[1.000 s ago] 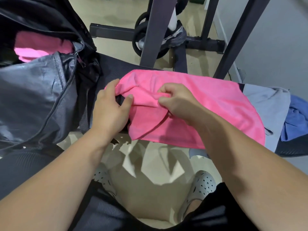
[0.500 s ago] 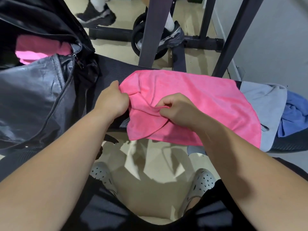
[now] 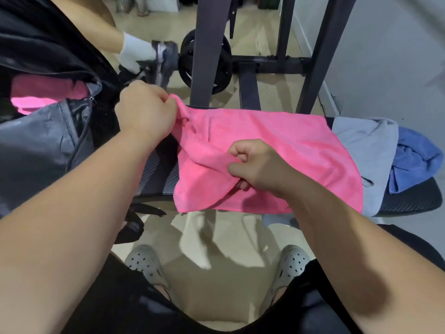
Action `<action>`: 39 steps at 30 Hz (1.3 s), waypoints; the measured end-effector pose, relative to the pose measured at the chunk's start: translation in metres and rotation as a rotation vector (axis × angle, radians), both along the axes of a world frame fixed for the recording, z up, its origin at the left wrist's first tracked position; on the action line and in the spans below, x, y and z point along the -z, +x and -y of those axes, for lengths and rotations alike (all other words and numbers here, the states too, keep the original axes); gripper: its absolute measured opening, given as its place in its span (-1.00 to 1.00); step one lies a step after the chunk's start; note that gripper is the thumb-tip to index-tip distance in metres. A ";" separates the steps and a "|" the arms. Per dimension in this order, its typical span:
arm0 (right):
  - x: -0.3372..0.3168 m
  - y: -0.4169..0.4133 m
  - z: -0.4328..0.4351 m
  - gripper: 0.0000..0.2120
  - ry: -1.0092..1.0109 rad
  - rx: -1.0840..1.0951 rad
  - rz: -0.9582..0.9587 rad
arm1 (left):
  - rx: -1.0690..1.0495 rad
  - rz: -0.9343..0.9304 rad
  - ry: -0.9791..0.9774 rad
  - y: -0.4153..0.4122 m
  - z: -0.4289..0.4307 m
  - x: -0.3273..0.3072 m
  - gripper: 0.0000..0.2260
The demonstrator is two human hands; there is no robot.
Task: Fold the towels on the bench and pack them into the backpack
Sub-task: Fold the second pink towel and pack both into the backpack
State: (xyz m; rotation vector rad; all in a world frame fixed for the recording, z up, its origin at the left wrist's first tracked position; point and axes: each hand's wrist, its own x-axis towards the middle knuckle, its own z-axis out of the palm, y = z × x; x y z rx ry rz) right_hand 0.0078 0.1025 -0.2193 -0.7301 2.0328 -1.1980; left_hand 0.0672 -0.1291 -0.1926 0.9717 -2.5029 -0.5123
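Note:
A pink towel [image 3: 289,141] lies spread across the black bench [image 3: 159,174]. My left hand [image 3: 144,112] pinches its far left corner and lifts it off the bench. My right hand [image 3: 255,165] grips a bunched fold along the towel's near left part. To the right a grey towel [image 3: 366,150] lies partly under the pink one, and a crumpled blue towel [image 3: 414,162] sits beyond it. The black backpack [image 3: 41,145] stands open at the left, with another pink towel [image 3: 48,92] inside it.
Dark steel uprights [image 3: 207,49] of a weight rack rise behind the bench, with a weight plate [image 3: 204,61] on the floor. Another person's leg and shoe [image 3: 144,54] are at the upper left. My grey clogs [image 3: 144,263] stand under the bench edge.
My left hand has closed on the pink towel's corner and pulled it up and away to the far left. My right hand stayed gripping the fold. The other person's foot has moved left.

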 end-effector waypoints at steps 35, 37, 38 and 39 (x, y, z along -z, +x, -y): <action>0.012 -0.060 -0.006 -0.33 0.440 0.049 -0.435 | 0.444 0.527 -0.087 0.010 -0.091 0.088 -0.30; 0.013 -0.062 0.002 -0.30 0.472 0.024 -0.464 | 0.435 0.529 -0.070 0.009 -0.090 0.090 -0.27; 0.014 -0.063 0.006 -0.29 0.476 0.021 -0.477 | 0.429 0.529 -0.067 0.009 -0.089 0.091 -0.27; 0.015 -0.064 0.010 -0.30 0.479 0.018 -0.490 | 0.425 0.530 -0.067 0.008 -0.088 0.091 -0.27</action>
